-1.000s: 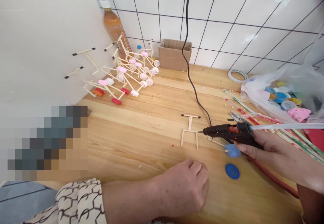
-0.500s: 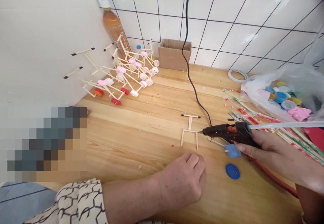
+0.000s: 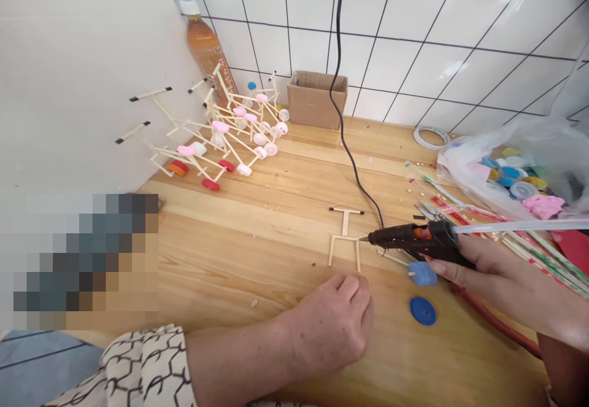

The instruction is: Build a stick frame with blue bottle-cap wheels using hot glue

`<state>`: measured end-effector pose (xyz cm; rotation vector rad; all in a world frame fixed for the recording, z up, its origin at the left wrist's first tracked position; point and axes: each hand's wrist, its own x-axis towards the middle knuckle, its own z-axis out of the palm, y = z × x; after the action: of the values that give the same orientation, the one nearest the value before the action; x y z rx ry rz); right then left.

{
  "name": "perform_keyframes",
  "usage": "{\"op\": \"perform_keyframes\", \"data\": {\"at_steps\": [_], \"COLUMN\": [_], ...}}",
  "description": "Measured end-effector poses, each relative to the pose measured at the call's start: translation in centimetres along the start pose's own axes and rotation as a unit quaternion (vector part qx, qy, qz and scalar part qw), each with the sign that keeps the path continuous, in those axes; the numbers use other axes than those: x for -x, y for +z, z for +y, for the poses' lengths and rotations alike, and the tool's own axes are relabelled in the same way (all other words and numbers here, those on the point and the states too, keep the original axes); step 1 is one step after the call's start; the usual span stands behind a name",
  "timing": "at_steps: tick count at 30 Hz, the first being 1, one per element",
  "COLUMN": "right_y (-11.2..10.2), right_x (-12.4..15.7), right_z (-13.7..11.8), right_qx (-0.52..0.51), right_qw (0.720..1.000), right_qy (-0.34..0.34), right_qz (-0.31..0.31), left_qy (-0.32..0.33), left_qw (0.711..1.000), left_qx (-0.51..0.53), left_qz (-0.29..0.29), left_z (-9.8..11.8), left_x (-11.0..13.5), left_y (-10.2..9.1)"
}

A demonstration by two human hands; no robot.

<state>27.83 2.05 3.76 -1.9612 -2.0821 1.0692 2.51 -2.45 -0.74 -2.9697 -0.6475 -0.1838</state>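
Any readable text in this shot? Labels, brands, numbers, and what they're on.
Nothing can be quoted; no text is legible.
Orange drink bottle: label lettering, too small and blurred to read.
Hot glue gun in the right hand: no readable marking.
Cardboard box: no readable print.
Bottle caps in the plastic bag: no readable text.

Nothing legible; lettering on drink bottle [image 3: 205,48] too small to read.
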Motion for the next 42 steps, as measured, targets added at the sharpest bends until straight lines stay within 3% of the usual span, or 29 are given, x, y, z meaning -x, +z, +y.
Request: {"op": "perform_keyframes", "data": {"at_steps": [18, 42], "right_y": [-0.2, 0.0], "right_x": [0.1, 0.1], "right_z": [-0.8, 0.3], "right_qx": [-0.004, -0.019], "right_qw": [1.0, 1.0], "right_qy": [-0.005, -0.002], "right_qz": [0.003, -0.023], "left_qy": [-0.006, -0.021], "left_qw": [1.0, 0.998], "left_qx": [-0.013, -0.051], "left_qz": [-0.005, -0.002], "left_z": [0.2, 1.0], "left_x": [0.1, 0.1], "left_y": [0.2, 0.3]}}
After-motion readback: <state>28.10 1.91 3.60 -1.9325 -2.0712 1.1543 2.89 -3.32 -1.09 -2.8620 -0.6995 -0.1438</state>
